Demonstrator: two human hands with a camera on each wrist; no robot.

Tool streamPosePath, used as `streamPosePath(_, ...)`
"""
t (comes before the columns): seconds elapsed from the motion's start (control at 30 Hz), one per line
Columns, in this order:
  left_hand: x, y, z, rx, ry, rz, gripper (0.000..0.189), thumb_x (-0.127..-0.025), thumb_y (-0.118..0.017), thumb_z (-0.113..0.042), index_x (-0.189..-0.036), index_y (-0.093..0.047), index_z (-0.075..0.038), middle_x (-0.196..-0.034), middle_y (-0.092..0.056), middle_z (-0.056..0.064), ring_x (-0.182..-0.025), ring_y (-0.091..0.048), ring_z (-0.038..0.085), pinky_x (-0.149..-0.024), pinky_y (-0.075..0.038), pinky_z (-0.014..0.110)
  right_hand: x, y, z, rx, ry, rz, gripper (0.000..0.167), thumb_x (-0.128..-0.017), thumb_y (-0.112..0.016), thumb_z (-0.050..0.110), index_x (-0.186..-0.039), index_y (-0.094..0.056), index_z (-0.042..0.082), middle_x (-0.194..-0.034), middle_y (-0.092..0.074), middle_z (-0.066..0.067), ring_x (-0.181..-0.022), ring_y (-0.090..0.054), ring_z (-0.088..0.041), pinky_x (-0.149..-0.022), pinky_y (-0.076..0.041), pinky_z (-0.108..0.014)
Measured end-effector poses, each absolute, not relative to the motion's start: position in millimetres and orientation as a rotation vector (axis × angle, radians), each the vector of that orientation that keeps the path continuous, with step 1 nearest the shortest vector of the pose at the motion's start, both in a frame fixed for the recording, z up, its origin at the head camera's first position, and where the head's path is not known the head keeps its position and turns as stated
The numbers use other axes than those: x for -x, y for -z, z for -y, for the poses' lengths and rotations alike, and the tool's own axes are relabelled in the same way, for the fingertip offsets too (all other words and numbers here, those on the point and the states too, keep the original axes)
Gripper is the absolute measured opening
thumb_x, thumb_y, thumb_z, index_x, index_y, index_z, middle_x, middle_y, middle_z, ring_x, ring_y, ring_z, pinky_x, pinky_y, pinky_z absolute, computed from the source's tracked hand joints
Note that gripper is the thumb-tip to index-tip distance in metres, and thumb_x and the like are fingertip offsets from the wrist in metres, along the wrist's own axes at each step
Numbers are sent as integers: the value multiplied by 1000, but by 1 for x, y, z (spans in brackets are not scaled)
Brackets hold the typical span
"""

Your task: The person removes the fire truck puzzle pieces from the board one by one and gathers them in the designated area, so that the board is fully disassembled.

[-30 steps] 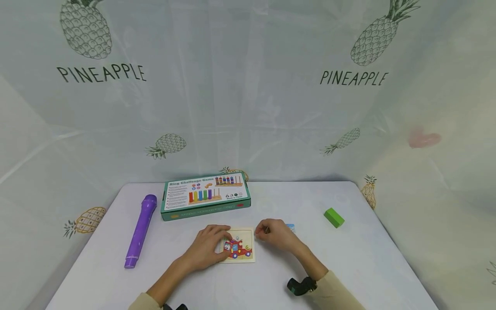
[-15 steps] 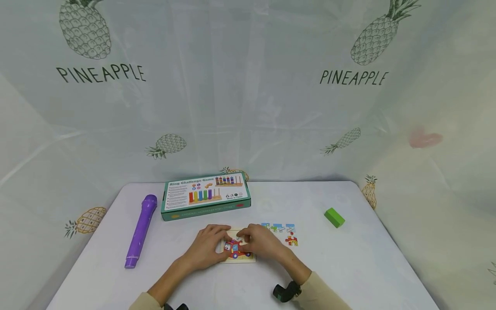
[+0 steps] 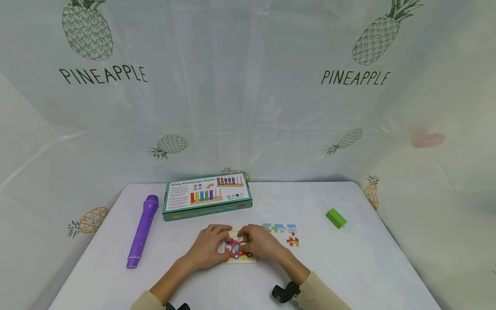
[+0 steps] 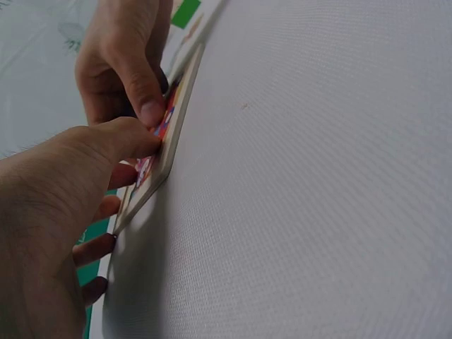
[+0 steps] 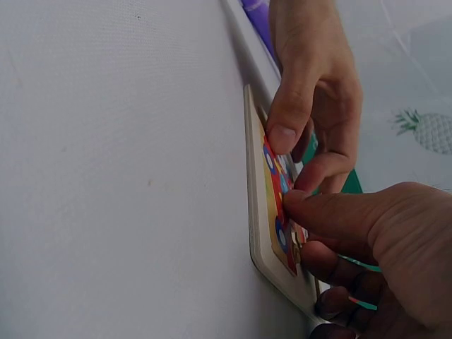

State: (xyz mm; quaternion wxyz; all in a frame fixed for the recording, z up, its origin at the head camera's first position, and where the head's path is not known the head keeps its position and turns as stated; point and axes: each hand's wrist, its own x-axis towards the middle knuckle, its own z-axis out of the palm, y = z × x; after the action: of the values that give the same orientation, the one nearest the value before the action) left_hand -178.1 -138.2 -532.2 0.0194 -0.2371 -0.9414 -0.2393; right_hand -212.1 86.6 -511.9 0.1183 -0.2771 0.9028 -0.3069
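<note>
puzzle board sits on the white table, near the middle, with one hand at each side of it. i can see a red truck picture on it.

the left hand bends round the left side of the board and holds it, with the thumb on the near part and the fingers toward the far part. the right hand bends over the right side. its thumb touches the truck picture, and its other fingers curl by the far edge. i cannot tell from here if it pinches a small piece, since the fingers hide that spot. the left pointer and the right thumb are very near each other, and i cannot tell if they touch.

each arm has a tan sleeve, and there is black gear at each wrist.

just past the right hand i see three loose pieces in a row, with blue on them. a red and yellow piece lies nearer to me, under the last one.

behind the board is a green and white game box. left of it lies a purple stick with a round top. far to the right is a green block. behind it all hangs a pale cloth with pineapples on it.
</note>
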Motion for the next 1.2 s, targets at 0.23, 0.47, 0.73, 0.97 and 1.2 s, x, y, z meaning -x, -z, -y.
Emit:
streamPosePath(0.23,179,533,138,735,726,2929,22,-82,-76,-40,-99,-65,-32,-143,-54,-6,-131,-44,22,-104,-36,59,213,513,-87,777,948,-2628,29,-84,-82,25,-108,-69,15,-80,-57,5,-69,-50,-6,-60,-42,-21)
streamPosePath(0.47,179,533,136,723,719,2902,21,-80,-77,-39,-96,-65,-32,-141,-56,-6,-129,-45,21,-102,-37,58,214,515,-88,762,1001,-2608,29,-84,-82,25,-107,-65,20,-85,-60,4,-70,-51,-6,-62,-43,-22)
streamPosePath(0.73,179,532,128,660,666,2893,23,-78,-79,-41,-86,-59,-31,-135,-59,-4,-124,-49,25,-99,-39,60,212,517,-89,791,1015,-2600,29,-85,-80,23,-109,-64,20,-86,-60,6,-72,-51,-6,-64,-44,-23)
streamPosePath(0.97,181,531,127,649,643,2918,23,-77,-79,-41,-85,-60,-32,-134,-59,-4,-122,-50,25,-98,-41,61,212,517,-89,778,1028,-2591,28,-86,-78,22,-110,-63,20,-86,-59,9,-72,-52,-6,-64,-44,-23)
streamPosePath(1.2,179,528,126,635,650,2921,22,-78,-78,-40,-87,-62,-30,-133,-59,-4,-122,-50,25,-99,-40,62,211,512,-91,763,1085,-2541,22,-91,-74,21,-111,-64,18,-87,-59,9,-73,-53,-5,-65,-45,-22)
